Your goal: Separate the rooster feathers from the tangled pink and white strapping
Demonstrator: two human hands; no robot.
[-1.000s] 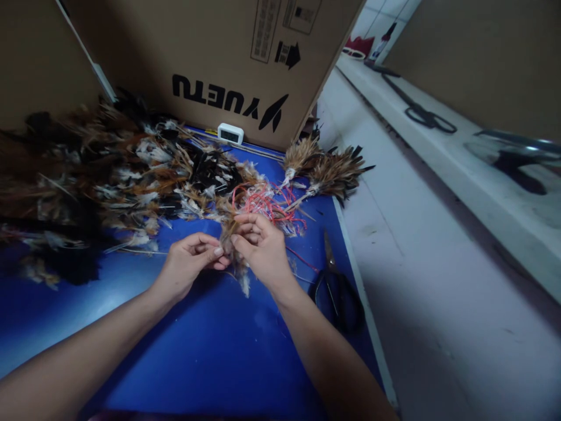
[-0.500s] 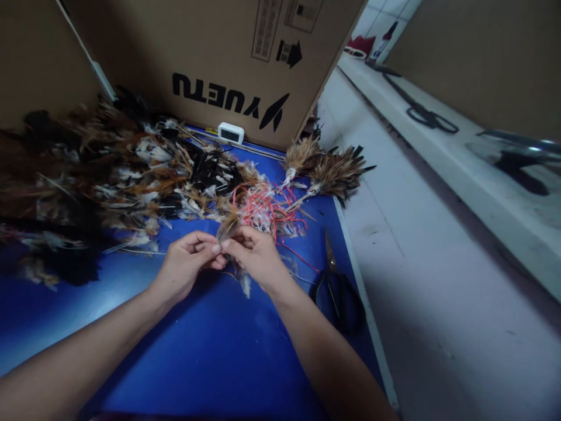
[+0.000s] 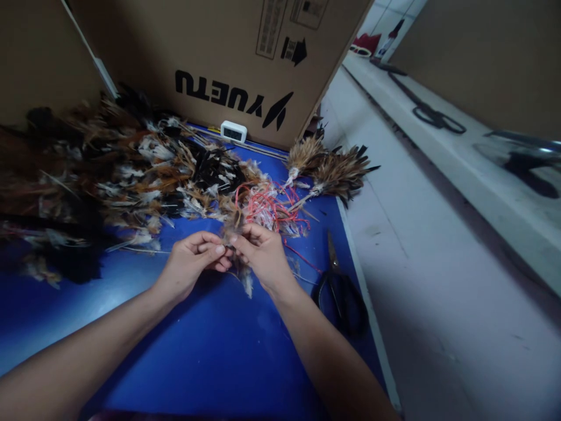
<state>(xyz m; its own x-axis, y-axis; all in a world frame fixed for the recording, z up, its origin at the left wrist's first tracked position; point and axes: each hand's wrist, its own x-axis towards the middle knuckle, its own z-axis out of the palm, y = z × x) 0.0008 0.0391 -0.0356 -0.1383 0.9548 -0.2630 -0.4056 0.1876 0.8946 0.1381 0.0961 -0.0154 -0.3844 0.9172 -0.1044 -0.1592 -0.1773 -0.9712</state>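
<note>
Both hands meet over the blue tabletop (image 3: 210,351) around a small brown-grey bunch of feathers (image 3: 234,222). My right hand (image 3: 265,254) pinches the bunch between thumb and fingers. My left hand (image 3: 195,260) has its thumb pressed to its fingertips at the bunch's left side; the feather ends there are mostly hidden. Pale feather tips stick out below the fingers. Right behind the hands lies a tangle of pink and white string (image 3: 272,207). Black-handled scissors (image 3: 339,295) rest to the right of my right forearm.
A large heap of mixed feathers (image 3: 131,175) covers the table's left and back. Two tied feather bundles (image 3: 337,172) lie at the back right. A small white digital display (image 3: 234,131) stands against a cardboard box (image 3: 210,41). Other scissors (image 3: 438,117) lie on the ledge at right.
The feather bunch has shifted slightly and its tips are spread differently. My hands have parted a little while staying at the bunch. The whole view has moved slightly.
</note>
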